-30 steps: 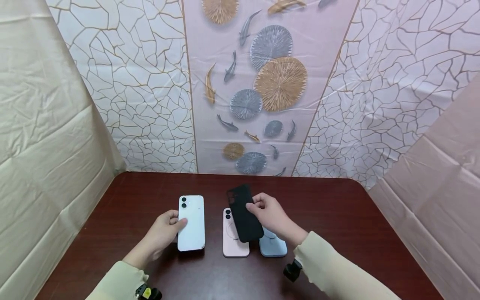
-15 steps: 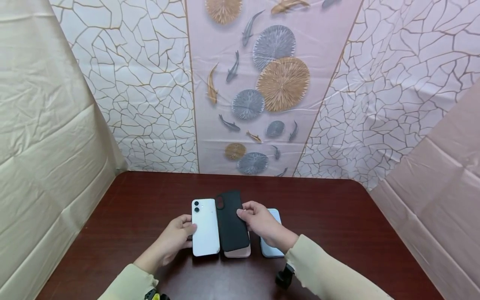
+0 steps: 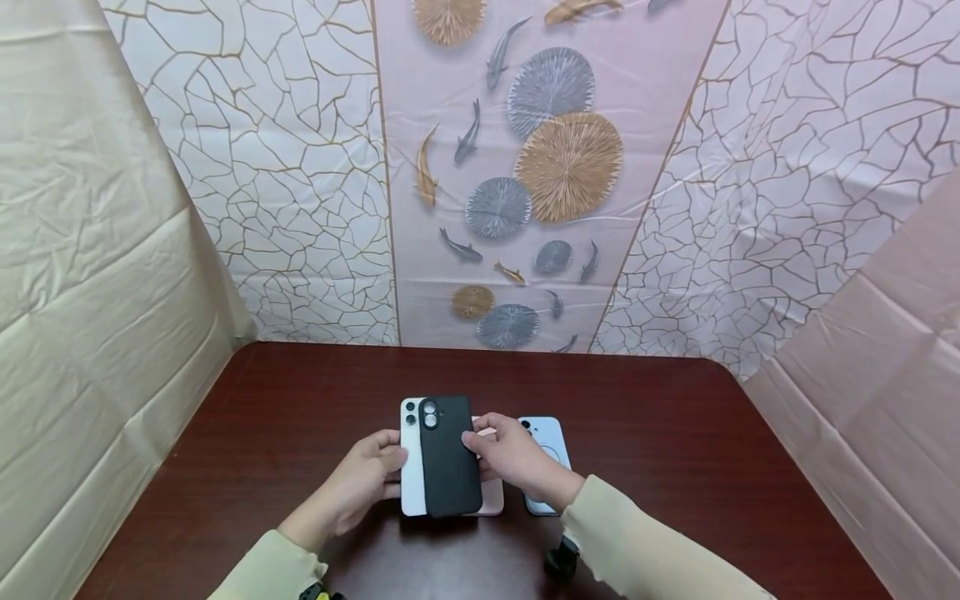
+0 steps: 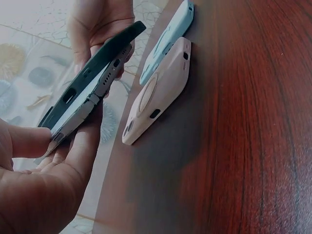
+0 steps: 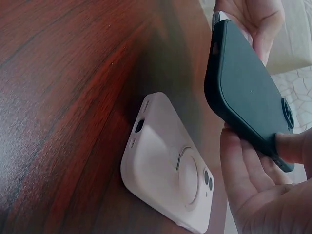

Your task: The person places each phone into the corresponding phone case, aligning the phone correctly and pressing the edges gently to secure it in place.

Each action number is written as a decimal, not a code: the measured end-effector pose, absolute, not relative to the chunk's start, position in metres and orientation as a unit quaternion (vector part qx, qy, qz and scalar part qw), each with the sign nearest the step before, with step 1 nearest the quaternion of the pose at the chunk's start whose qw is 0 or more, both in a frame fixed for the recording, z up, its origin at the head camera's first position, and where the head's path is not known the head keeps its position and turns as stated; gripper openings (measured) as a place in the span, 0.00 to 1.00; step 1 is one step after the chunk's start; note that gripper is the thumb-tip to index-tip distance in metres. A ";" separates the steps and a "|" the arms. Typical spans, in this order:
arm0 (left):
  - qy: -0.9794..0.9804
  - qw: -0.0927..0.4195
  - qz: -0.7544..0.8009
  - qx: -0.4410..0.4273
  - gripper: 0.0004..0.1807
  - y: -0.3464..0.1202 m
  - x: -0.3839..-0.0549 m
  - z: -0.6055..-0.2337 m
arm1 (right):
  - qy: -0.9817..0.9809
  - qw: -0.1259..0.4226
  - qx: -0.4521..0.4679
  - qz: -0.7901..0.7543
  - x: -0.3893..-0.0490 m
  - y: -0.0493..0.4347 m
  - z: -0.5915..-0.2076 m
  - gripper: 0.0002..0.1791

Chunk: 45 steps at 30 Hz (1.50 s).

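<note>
My left hand [image 3: 366, 477] grips a white phone [image 3: 412, 467] by its left edge, thumb on the back and fingers beneath. In my right hand [image 3: 517, 454] is a black phone case [image 3: 452, 458], pinched at its right edge. The case lies over most of the phone's back, and its camera cutout is beside the phone's lenses. From the left wrist view, the case [image 4: 92, 73] sits tilted against the phone [image 4: 92, 102], with a narrow gap between them. Both are held above the table.
A pink phone in a ringed case [image 5: 165, 165] lies on the dark red wooden table [image 3: 300, 392], partly under the held pieces in the head view. To its right lies a light blue phone [image 3: 551, 442], partly behind my right hand. Patterned cloth hangs behind the table.
My left hand has carried the white phone right. My right hand has brought the black case left and straightened it, so that it now overlaps the phone's back.
</note>
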<state>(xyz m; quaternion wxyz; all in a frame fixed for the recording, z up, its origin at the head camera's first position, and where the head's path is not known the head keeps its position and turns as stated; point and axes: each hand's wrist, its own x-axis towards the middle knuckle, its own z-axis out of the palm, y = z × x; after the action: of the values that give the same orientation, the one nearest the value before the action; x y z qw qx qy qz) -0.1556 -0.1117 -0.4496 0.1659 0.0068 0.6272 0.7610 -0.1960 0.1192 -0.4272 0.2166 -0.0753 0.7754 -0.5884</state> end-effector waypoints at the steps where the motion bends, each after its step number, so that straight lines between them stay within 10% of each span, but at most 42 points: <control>1: 0.625 0.168 0.762 0.009 0.17 -0.111 -0.155 -0.449 | 0.774 0.218 -0.076 -0.590 -0.196 0.118 -0.427 0.16; 45: 0.661 0.169 0.731 0.031 0.25 -0.101 -0.153 -0.448 | 0.714 0.262 -0.048 -0.648 -0.193 0.110 -0.430 0.16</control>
<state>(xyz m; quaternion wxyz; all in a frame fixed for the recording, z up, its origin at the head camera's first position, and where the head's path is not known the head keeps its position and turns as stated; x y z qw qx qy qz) -0.1532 -0.1009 -0.4480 0.1693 0.0310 0.6606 0.7307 -0.1930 0.1104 -0.4304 0.2624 -0.0479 0.7136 -0.6478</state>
